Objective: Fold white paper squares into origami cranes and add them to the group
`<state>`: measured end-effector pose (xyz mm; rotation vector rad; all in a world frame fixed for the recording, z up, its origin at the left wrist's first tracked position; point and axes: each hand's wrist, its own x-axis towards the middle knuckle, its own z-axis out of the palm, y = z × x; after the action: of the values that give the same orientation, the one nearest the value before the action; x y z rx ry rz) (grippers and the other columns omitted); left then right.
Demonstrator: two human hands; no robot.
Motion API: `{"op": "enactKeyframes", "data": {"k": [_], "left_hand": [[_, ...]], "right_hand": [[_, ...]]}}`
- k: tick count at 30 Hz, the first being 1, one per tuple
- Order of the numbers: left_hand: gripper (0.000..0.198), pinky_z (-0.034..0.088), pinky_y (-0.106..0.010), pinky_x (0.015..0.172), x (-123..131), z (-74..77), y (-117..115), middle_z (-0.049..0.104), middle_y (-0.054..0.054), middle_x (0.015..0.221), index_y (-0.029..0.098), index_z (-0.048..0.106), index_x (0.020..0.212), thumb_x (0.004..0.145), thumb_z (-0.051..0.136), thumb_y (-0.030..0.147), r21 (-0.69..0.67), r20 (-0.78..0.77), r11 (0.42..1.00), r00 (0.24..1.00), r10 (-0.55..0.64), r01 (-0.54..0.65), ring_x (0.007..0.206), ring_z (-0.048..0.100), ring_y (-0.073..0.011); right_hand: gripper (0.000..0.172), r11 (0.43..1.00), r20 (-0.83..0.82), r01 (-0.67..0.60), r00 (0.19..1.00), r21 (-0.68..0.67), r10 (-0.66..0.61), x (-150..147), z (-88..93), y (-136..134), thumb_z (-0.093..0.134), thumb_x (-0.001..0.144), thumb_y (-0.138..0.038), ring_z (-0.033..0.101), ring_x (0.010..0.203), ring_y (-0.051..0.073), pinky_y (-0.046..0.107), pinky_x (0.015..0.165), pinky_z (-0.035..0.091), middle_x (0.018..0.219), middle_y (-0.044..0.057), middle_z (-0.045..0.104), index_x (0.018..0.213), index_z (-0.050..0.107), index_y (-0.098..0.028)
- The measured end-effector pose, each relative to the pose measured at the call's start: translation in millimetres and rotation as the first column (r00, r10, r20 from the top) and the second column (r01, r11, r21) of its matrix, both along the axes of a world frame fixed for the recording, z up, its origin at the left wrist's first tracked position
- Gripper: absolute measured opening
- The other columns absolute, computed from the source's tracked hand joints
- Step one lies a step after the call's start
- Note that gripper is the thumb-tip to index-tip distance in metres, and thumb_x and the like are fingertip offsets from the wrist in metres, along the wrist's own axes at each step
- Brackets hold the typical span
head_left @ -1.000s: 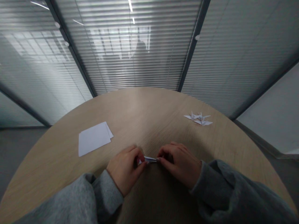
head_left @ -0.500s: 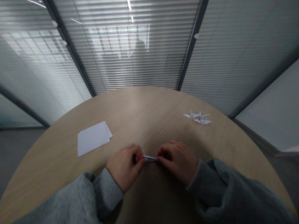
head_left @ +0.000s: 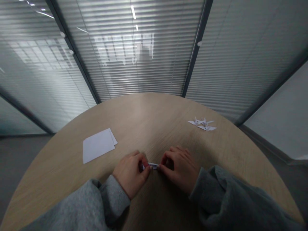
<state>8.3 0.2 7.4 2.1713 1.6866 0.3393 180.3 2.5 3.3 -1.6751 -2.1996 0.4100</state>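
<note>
A small folded piece of white paper [head_left: 153,165] spans the gap between my two hands, low over the near middle of the table. My left hand [head_left: 131,171] pinches its left end between thumb and forefinger. At the right end, the thumb and forefinger of my right hand [head_left: 179,166] are closed on the same paper. My fingertips hide both ends, so its full folded shape cannot be made out.
Left of my hands lies a small stack of white paper sheets [head_left: 98,146]. Several folded paper cranes [head_left: 203,123] sit at the right of the round wooden table [head_left: 149,122]. Glass panels with blinds [head_left: 139,70] stand behind the far edge.
My hands have drawn slightly closer together, and less of the folded paper shows between them. The whole view has tilted up slightly. The sheets and cranes stay in place on the table.
</note>
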Motion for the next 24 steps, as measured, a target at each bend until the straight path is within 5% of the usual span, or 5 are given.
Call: {"op": "enactKeyframes", "data": {"k": [6,12,24], "left_hand": [[0.01,0.037,-0.029,0.06,0.0,1.8,0.5,0.057,-0.002,0.073,0.019,0.059,0.07,0.076,0.055,0.025,-0.006,0.0,1.0,1.0,-0.007,0.007,0.068,0.054,-0.0184],[0.01,0.036,-0.028,0.057,-1.1,3.2,3.2,0.058,-0.001,0.071,0.019,0.061,0.069,0.076,0.056,0.024,-0.016,0.01,0.999,0.999,-0.035,0.036,0.064,0.053,-0.0169],[0.011,0.037,-0.028,0.058,-1.0,3.4,0.3,0.057,-0.002,0.073,0.019,0.06,0.07,0.076,0.054,0.024,-0.001,0.002,0.999,0.999,-0.049,0.049,0.065,0.053,-0.0173]], "right_hand": [[0.019,0.999,-0.035,-0.012,0.999,0.037,0.014,-1.8,-5.8,1.0,0.066,0.074,-0.035,0.052,0.078,0.021,0.033,0.071,0.033,0.075,0.003,0.058,0.069,0.06,-0.018],[0.013,0.996,-0.142,-0.092,0.986,-0.017,0.088,-1.5,-6.3,6.1,0.07,0.07,-0.022,0.053,0.079,0.019,0.032,0.074,0.034,0.075,0.001,0.058,0.082,0.067,-0.02],[0.014,0.989,-0.181,-0.125,0.977,-0.081,0.108,0.6,-1.8,10.0,0.066,0.07,-0.009,0.054,0.077,0.018,0.032,0.072,0.035,0.073,0.002,0.059,0.074,0.073,-0.022]]}}
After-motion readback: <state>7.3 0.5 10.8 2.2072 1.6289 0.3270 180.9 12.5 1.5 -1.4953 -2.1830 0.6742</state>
